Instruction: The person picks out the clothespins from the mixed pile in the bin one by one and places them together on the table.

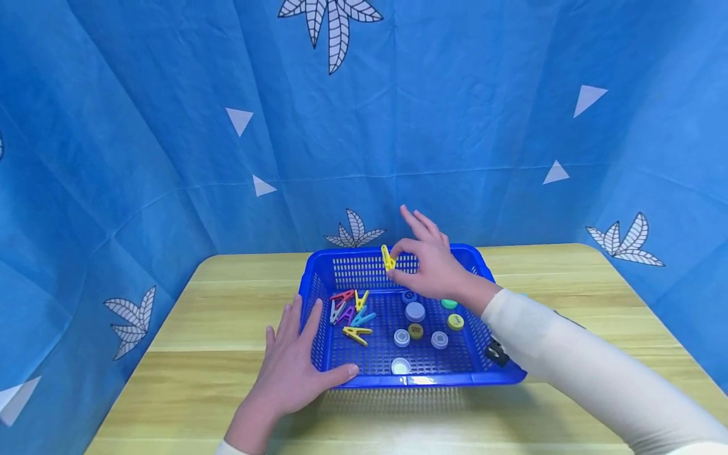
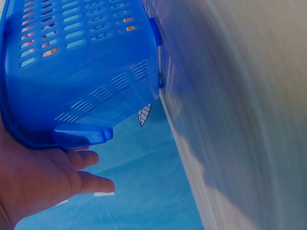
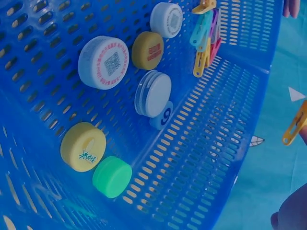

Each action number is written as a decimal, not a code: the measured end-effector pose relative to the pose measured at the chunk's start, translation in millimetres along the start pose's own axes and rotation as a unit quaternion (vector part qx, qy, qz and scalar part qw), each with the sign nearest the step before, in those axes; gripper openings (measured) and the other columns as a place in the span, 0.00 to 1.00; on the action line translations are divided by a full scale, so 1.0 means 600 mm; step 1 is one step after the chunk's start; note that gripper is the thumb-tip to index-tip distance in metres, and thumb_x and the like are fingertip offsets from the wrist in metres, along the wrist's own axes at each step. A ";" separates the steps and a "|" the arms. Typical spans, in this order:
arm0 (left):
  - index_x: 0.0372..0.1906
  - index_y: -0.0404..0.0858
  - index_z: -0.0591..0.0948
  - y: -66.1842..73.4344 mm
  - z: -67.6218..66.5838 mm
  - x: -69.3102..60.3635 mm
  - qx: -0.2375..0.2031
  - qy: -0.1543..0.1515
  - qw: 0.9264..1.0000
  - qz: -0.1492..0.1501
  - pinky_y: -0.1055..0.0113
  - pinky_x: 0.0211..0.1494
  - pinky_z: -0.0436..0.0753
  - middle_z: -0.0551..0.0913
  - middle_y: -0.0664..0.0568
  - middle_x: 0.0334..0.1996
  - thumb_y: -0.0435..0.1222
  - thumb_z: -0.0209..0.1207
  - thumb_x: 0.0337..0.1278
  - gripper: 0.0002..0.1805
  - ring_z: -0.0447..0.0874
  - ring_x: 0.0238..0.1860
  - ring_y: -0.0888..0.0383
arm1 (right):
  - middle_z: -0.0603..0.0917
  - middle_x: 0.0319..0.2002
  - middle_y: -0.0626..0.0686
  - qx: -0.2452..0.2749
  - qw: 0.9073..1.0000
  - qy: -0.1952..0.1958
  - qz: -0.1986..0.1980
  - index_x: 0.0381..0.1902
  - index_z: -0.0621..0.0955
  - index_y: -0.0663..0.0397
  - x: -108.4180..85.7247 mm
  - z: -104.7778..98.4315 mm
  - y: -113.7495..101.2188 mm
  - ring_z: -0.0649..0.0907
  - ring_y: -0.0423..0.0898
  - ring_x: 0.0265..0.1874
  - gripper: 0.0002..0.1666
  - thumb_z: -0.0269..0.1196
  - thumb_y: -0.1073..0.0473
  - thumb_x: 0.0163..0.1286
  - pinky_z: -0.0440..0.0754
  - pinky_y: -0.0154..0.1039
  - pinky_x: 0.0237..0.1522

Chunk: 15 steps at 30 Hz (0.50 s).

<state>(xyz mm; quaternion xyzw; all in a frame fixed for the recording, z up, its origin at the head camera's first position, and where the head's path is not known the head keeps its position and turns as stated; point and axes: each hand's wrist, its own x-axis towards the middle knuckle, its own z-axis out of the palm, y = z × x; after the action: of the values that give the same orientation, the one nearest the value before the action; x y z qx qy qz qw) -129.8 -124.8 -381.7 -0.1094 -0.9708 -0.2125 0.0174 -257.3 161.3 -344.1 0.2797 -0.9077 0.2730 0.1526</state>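
In the head view, the right hand (image 1: 429,265) pinches a yellow clothespin (image 1: 388,258) between thumb and index finger, above the far wall of the blue basket (image 1: 421,380); its other fingers are extended. That clothespin (image 3: 295,125) shows at the right edge of the right wrist view. The left hand (image 1: 296,363) rests at the basket's left front corner, fingers spread and thumb on the rim. In the left wrist view the left hand (image 2: 48,179) lies against the basket's rim (image 2: 29,141). Inside, several clothespins (image 1: 356,335) lie at the left and several bottle caps (image 1: 415,311) at the middle and right.
The basket stands on a light wooden table (image 1: 227,316). Behind it hangs a blue cloth (image 1: 421,126) with leaf and triangle prints. A black object (image 1: 497,352) is at the basket's right side, beside the right sleeve (image 1: 569,354).
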 end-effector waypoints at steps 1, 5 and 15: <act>0.81 0.46 0.50 0.000 0.000 0.000 0.000 0.000 1.000 0.000 0.31 0.69 0.36 0.37 0.41 0.80 0.81 0.54 0.36 0.69 0.31 0.77 0.40 | 0.44 0.80 0.45 0.001 1.000 0.001 0.000 0.39 0.85 0.39 -0.001 -0.002 0.000 0.42 0.52 0.77 0.12 0.72 0.45 0.61 0.47 0.71 0.67; 0.81 0.46 0.50 0.000 0.000 0.000 -0.004 -0.006 1.000 -0.003 0.31 0.69 0.35 0.37 0.41 0.80 0.82 0.53 0.35 0.70 0.30 0.77 0.39 | 0.45 0.80 0.46 0.008 1.000 0.006 -0.001 0.39 0.85 0.39 -0.002 -0.011 -0.004 0.43 0.53 0.77 0.11 0.72 0.45 0.61 0.46 0.71 0.66; 0.81 0.47 0.50 0.002 0.000 0.002 -0.002 -0.007 1.000 -0.008 0.31 0.69 0.35 0.37 0.42 0.80 0.82 0.54 0.35 0.70 0.30 0.77 0.39 | 0.46 0.80 0.46 0.018 1.000 0.020 0.000 0.38 0.85 0.40 -0.003 -0.034 -0.013 0.43 0.53 0.77 0.11 0.72 0.46 0.61 0.45 0.74 0.65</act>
<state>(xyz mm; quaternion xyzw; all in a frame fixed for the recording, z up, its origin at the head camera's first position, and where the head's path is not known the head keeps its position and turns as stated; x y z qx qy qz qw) -130.8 -123.5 -381.4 -0.1032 -0.9714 -0.2139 0.0089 -248.6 168.5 -325.6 0.2769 -0.8994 0.2945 0.1662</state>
